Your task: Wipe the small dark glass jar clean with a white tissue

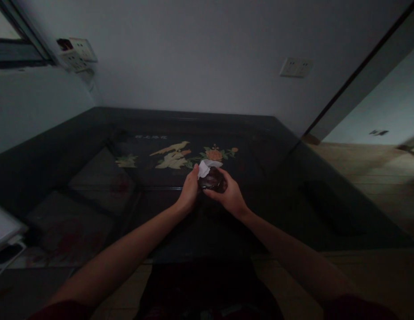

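Note:
My right hand [231, 195] is closed around a small dark rounded object [212, 180], held just above the dark table [166, 213]. My left hand [189, 191] presses a white tissue [207, 167] against the top of that object, fingers pinched on it. The room is dim, so I cannot make out what the dark object is. Both forearms reach in from the bottom of the view.
The tabletop carries an inlaid picture of a bird [173, 155] and flowers [214, 154]. Wall sockets [295, 66] sit on the back wall, more sockets [75, 53] at the left. A white item [3, 226] lies at the left edge. Wooden floor [376, 178] opens at right.

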Tool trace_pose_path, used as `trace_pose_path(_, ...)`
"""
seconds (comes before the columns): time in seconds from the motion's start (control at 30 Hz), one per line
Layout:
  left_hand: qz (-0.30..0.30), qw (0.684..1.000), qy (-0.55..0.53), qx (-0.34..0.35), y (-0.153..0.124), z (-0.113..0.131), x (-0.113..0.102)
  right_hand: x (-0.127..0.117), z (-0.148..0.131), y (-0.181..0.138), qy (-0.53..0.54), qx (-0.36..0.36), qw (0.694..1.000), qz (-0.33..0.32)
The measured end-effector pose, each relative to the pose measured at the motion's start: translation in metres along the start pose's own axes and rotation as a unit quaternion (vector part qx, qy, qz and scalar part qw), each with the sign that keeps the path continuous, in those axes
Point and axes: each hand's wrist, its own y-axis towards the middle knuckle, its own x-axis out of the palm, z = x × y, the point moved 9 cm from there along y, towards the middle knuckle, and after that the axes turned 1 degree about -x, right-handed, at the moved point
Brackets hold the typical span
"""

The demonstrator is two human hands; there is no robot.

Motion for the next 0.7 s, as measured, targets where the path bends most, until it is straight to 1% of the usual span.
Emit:
trace_pose_path(0.1,-0.052,0.997,0.013,0.053,-0.017,0.004,0.015,-0.013,0.004,0.007,0.027,0.012,0.999,0.041)
trace_pose_path(0.2,-0.097,0.987,0.061,0.11,-0.04,0.01,0.031,-0.029,0.004,0.015,0.039,0.007,0.996,0.085)
trace_pose_path(0.27,-0.118,0.982,0.084,0.121,-0.051,0.012,0.039,-0.037,0.003,0.018,0.034,0.006,0.994,0.103)
trace_pose_path(0.33,-0.124,0.98,0.097,0.122,-0.054,0.013,0.041,-0.04,0.003,0.019,0.028,0.01,0.993,0.111)
trace_pose_path(0.4,-0.114,0.981,0.098,0.125,-0.049,0.014,0.037,-0.037,0.002,0.017,0.024,0.015,0.994,0.105)
trace_pose_path(0.5,-0.083,0.986,0.075,0.123,-0.03,0.015,0.024,-0.023,0.002,0.01,0.021,0.023,0.998,0.063)
trace_pose_path(0.6,-0.042,0.996,0.03,0.079,-0.009,0.011,0.01,-0.008,0.001,0.003,0.015,0.022,0.999,0.02)
trace_pose_path(0.7,-0.022,0.999,-0.016,0.019,-0.001,0.006,0.005,-0.002,0.0,0.001,0.021,0.015,1.0,-0.001)
